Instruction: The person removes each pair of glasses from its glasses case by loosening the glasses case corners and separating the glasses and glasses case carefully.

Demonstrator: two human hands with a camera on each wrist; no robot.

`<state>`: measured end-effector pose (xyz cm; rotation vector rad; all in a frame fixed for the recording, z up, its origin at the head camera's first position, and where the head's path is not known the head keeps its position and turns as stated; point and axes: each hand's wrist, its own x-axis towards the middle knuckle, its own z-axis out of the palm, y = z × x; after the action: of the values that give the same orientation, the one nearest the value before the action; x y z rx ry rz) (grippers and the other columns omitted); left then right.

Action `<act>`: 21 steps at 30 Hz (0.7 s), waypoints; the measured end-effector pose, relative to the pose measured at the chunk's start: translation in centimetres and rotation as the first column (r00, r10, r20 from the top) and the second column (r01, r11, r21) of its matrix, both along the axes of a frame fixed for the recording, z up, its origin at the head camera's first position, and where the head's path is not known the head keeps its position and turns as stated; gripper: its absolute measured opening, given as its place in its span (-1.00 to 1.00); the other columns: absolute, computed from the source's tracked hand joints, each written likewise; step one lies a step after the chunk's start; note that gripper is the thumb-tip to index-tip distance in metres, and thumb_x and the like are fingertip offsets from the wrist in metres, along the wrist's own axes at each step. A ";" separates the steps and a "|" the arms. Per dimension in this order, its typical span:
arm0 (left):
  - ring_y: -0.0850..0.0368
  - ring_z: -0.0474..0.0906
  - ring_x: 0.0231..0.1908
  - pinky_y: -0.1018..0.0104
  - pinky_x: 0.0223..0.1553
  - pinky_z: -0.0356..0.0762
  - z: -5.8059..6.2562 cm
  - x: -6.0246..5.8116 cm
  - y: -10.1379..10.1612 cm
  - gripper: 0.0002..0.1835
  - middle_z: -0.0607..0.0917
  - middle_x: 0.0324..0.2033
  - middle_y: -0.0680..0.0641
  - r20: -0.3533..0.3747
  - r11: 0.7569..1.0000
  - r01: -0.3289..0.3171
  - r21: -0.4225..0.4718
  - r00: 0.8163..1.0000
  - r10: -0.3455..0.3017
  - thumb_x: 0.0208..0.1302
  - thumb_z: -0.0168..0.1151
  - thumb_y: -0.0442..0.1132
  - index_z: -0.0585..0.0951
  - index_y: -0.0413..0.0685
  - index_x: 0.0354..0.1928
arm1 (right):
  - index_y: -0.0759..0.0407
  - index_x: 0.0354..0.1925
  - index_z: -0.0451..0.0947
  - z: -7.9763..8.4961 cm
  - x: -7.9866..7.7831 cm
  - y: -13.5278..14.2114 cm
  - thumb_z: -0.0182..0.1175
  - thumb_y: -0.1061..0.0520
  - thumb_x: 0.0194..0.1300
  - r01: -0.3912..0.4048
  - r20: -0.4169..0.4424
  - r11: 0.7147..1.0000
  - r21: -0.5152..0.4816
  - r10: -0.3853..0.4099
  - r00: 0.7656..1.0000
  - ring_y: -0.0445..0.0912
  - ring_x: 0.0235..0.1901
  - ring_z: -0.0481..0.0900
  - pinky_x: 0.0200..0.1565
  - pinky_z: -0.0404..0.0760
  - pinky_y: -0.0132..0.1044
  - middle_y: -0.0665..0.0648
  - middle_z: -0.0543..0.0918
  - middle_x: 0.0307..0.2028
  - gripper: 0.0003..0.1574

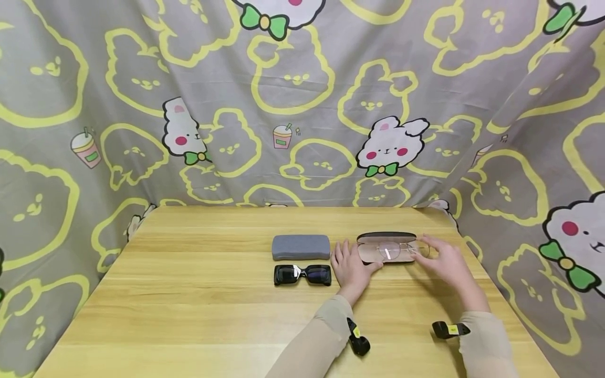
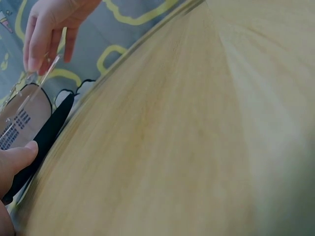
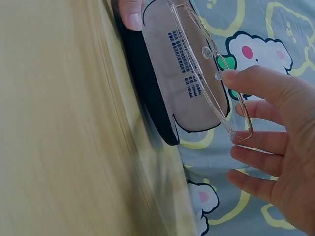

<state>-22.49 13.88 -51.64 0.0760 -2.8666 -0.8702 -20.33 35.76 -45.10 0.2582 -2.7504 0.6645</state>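
Note:
An open glasses case (image 1: 366, 253) with a dark shell and pale lining lies on the table, its lid standing up at the back. My left hand (image 1: 352, 268) holds the case at its left end, with the thumb (image 2: 22, 156) on the front edge; its other fingertips are hidden in the wrist views. Above the lining, clear-framed eyeglasses (image 1: 389, 251) hang tilted. My right hand (image 1: 446, 262) pinches them near the bridge with the thumb (image 3: 241, 78), and its other fingers spread by the right end of the frame.
A closed grey glasses case (image 1: 301, 247) lies left of my left hand. In front of it are black sunglasses (image 1: 302, 275). The wooden table (image 1: 189, 294) meets a patterned curtain (image 1: 302, 178) at the back.

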 end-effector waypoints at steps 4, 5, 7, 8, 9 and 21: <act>-0.03 0.03 0.50 -0.02 0.49 -0.05 -0.1 -0.1 -0.1 -0.07 0.31 0.43 0.02 0.005 1.000 0.003 0.005 1.000 -0.003 -0.12 0.32 0.47 0.45 0.21 0.31 | 0.37 0.14 0.52 -0.1 0.3 0.1 0.41 -0.01 0.13 -0.003 -0.007 1.000 0.003 0.003 1.000 0.35 -0.04 0.62 0.11 0.43 0.35 0.48 0.51 0.17 -0.29; -0.03 0.02 0.50 -0.02 0.49 -0.04 -0.1 -0.1 -0.1 -0.07 0.31 0.43 0.02 0.005 1.000 0.004 0.005 1.000 -0.004 -0.12 0.32 0.47 0.45 0.21 0.31 | 0.37 0.15 0.52 -0.2 0.4 0.1 0.41 -0.01 0.13 -0.004 -0.005 1.000 0.001 0.004 1.000 0.45 0.09 0.50 0.14 0.40 0.36 0.49 0.50 0.18 -0.29; -0.03 0.02 0.51 -0.03 0.49 -0.04 0.0 -0.1 -0.1 -0.07 0.30 0.44 0.02 0.005 1.000 0.004 0.003 1.000 -0.004 -0.11 0.32 0.47 0.44 0.22 0.32 | 0.37 0.15 0.52 -0.2 0.5 0.2 0.40 0.00 0.13 -0.006 0.005 1.000 0.000 0.006 1.000 0.47 0.15 0.43 0.17 0.37 0.36 0.49 0.49 0.19 -0.29; -0.03 0.02 0.51 -0.03 0.49 -0.04 0.0 -0.1 -0.1 -0.07 0.30 0.44 0.02 0.004 1.000 0.004 0.002 1.000 -0.004 -0.11 0.31 0.48 0.44 0.23 0.32 | 0.37 0.15 0.51 -0.2 0.6 0.2 0.40 0.00 0.13 -0.006 0.012 1.000 -0.003 0.006 1.000 0.47 0.16 0.42 0.18 0.36 0.36 0.50 0.48 0.20 -0.29; -0.03 0.02 0.51 -0.03 0.49 -0.04 0.0 -0.1 -0.1 -0.07 0.30 0.44 0.02 0.003 1.000 0.005 0.001 1.000 -0.005 -0.11 0.31 0.48 0.44 0.23 0.32 | 0.37 0.15 0.52 -0.3 0.6 0.2 0.41 -0.01 0.13 -0.008 0.013 1.000 -0.005 0.008 1.000 0.48 0.16 0.42 0.18 0.36 0.36 0.50 0.48 0.20 -0.29; -0.03 0.02 0.50 -0.03 0.49 -0.04 0.2 0.1 0.0 -0.07 0.31 0.43 0.01 0.011 1.000 0.002 0.005 1.000 -0.002 -0.12 0.32 0.48 0.45 0.23 0.32 | 0.41 0.12 0.53 -0.5 1.8 -0.1 0.43 -0.02 0.11 -0.015 -0.010 1.000 -0.006 0.015 1.000 0.47 0.15 0.43 0.16 0.37 0.36 0.50 0.51 0.16 -0.27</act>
<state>-22.41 13.86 -51.46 0.0788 -2.8755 -0.8808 -18.51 35.66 -45.56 0.2799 -2.7387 0.6733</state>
